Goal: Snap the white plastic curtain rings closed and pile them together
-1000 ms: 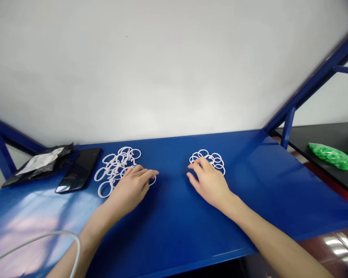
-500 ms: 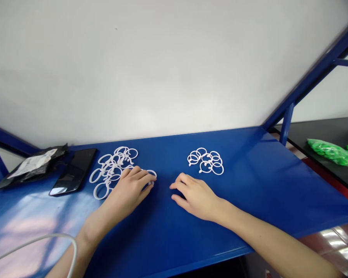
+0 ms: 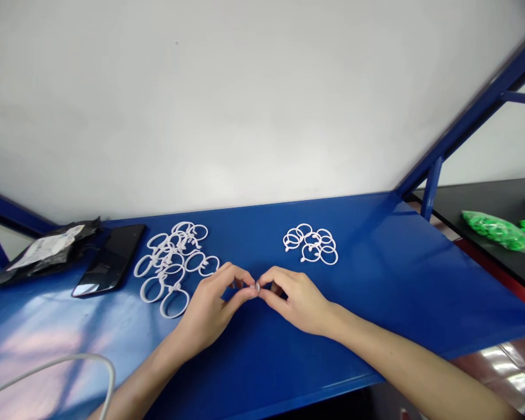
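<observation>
Seeing a pale cable [image 3: 81, 356] looped at near left, crossing in front of the left forearm; could snag if the arm swings. Pinching a small white piece [image 3: 257, 287] between both hands mid-desk: fingers of left hand [image 3: 207, 309] and right hand [image 3: 304, 298] closed on it, tip to tip. Can't tell its full shape. Could slip or ping off if squeezed off-centre. Left: could drag or tangle overlapping white rings [image 3: 162, 275] by pulling one out; could also nudge the phone [image 3: 110, 259] just beside. Right, a bit farther: could mix or scatter the loose ring cluster [image 3: 315, 237] with a careless sweep.

Counting near to far: one cable, two hands, one piece held, roughly a dozen rings left (overlaps, not exact), one phone, one black packet [image 3: 48, 251], about eight rings right, one bag of green pieces [image 3: 499, 230] far right.
</observation>
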Tool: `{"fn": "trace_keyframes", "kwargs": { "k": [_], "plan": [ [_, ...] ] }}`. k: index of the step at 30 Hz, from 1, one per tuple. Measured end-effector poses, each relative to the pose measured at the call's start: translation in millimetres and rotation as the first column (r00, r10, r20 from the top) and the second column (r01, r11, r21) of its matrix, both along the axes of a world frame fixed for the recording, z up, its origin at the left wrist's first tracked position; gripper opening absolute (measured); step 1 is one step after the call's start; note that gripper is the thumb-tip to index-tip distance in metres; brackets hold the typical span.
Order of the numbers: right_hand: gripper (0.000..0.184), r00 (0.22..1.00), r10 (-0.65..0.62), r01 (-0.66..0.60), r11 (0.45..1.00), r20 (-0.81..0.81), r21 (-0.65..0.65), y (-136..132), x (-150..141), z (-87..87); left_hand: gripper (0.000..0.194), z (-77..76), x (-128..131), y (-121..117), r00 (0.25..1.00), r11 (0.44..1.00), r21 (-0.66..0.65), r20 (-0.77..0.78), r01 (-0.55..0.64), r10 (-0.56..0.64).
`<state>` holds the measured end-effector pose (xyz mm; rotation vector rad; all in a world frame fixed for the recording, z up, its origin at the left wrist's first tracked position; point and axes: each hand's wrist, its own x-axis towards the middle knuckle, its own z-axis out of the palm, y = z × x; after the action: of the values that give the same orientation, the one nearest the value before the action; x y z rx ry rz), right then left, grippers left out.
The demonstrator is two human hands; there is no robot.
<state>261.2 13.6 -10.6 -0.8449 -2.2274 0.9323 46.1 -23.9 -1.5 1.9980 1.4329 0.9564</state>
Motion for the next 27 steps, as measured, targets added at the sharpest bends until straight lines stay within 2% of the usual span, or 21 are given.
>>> {"fn": "trace_keyframes", "kwargs": {
  "k": [6, 12, 17, 24, 27],
  "plan": [
    [0.008, 0.997, -0.052, 0.052, 0.999, -0.051, -0.005, 2.4, -1.4, -0.4, 0.012, -3.3, 3.6, 3.1, 0.998, 0.995, -0.085, 0.031, -0.048, 0.051],
    [0.009, 0.984, -0.137, 0.138, 0.990, -0.113, 0.006, 3.5, -1.0, -2.2, 0.021, 0.1, 4.9, 5.3, 0.995, 0.975, -0.202, 0.029, -0.087, 0.095],
    [0.006, 0.984, -0.138, 0.140, 0.990, -0.108, 0.010, 4.3, -1.4, -3.2, 0.019, -2.2, 5.0, 3.5, 0.995, 0.978, -0.193, 0.042, -0.081, 0.090],
    [0.008, 0.975, -0.191, 0.162, 0.962, -0.117, -0.222, 5.6, -3.5, -1.2, 0.019, -5.8, 6.6, 2.4, 0.978, 0.968, -0.232, 0.160, -0.092, 0.132],
    [0.007, 0.977, -0.181, 0.154, 0.964, -0.110, -0.217, 5.4, -3.2, -0.8, 0.016, -6.5, 8.3, 1.2, 0.977, 0.981, -0.171, 0.170, -0.096, 0.126]
  ]
}}
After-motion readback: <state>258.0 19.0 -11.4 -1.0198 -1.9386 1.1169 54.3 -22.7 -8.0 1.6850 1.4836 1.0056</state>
